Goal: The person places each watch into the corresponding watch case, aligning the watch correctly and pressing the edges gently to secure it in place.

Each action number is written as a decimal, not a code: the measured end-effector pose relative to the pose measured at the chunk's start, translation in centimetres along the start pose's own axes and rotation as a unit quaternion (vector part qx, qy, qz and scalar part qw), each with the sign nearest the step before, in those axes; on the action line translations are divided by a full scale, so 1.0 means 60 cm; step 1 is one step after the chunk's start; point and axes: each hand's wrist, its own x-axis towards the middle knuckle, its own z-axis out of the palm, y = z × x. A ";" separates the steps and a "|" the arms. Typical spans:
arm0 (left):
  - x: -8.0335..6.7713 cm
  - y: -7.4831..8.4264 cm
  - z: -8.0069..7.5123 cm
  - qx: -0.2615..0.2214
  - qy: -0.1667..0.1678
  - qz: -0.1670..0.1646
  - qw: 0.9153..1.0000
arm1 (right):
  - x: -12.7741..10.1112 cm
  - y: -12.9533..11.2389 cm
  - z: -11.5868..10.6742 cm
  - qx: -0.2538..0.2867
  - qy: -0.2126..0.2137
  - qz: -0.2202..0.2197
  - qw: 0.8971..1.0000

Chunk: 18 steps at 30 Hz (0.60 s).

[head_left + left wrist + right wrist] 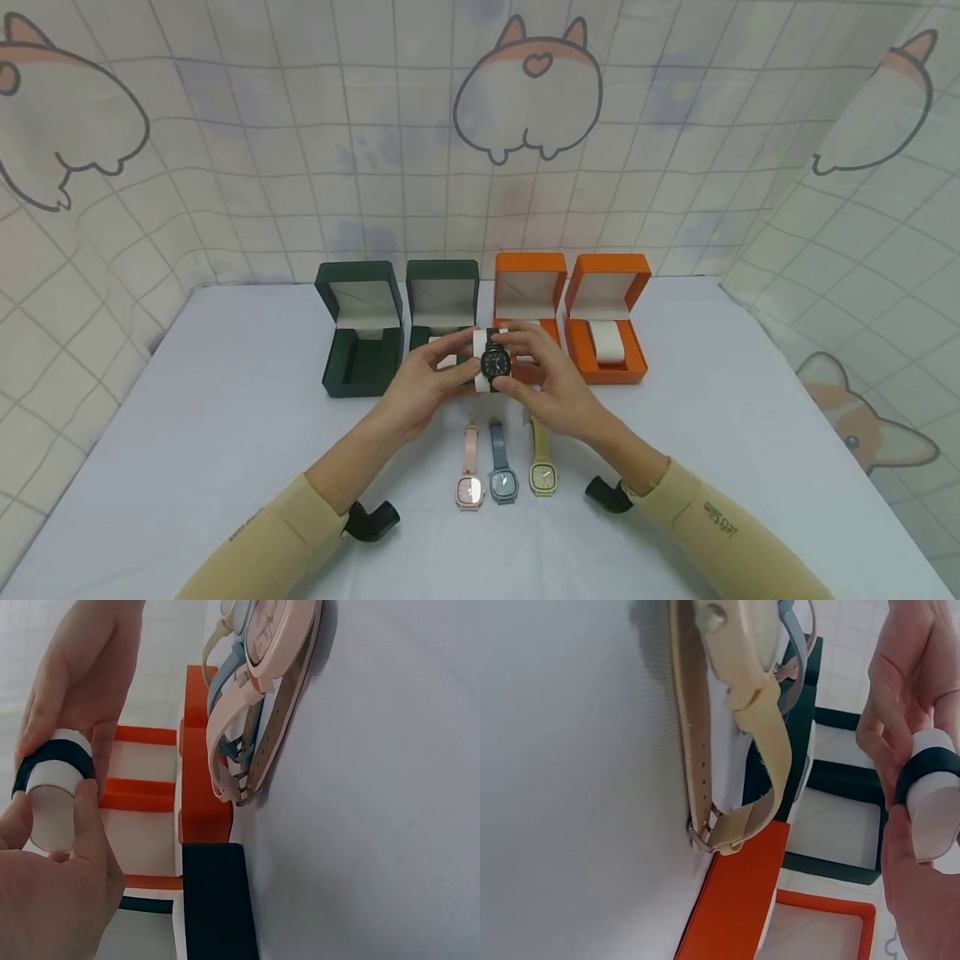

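Note:
A black round-faced watch [495, 363] is wrapped around a white cushion [481, 343], held above the table in front of the boxes. My left hand [450, 362] pinches the cushion's left end and my right hand [525, 354] grips its right end. In the left wrist view, my left hand's thumb and fingers [82, 825] clasp the cushion [52, 814], which the black strap [52, 757] circles. In the right wrist view the right hand [919, 892] holds the same cushion [937, 817]. Three watches lie flat below the hands: pink [469, 479], blue [502, 475], beige [542, 471].
Four open boxes stand in a row at the back: two dark green ones [360, 333] [442, 296] and two orange ones [530, 283] [609, 287]. The right orange box holds a white cushion [607, 342]. The table [225, 417] is covered in pale cloth, with a patterned curtain behind.

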 end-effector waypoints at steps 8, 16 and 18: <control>-0.002 0.000 -0.002 0.022 -0.001 0.007 1.000 | 0.005 -0.001 -0.002 0.006 -0.005 0.011 1.000; -0.001 -0.007 -0.006 0.063 -0.024 0.033 0.997 | 0.006 0.000 -0.006 0.021 -0.001 0.026 0.999; 0.001 -0.008 -0.006 0.065 -0.030 0.040 0.997 | 0.006 0.000 -0.008 0.024 0.001 0.028 0.999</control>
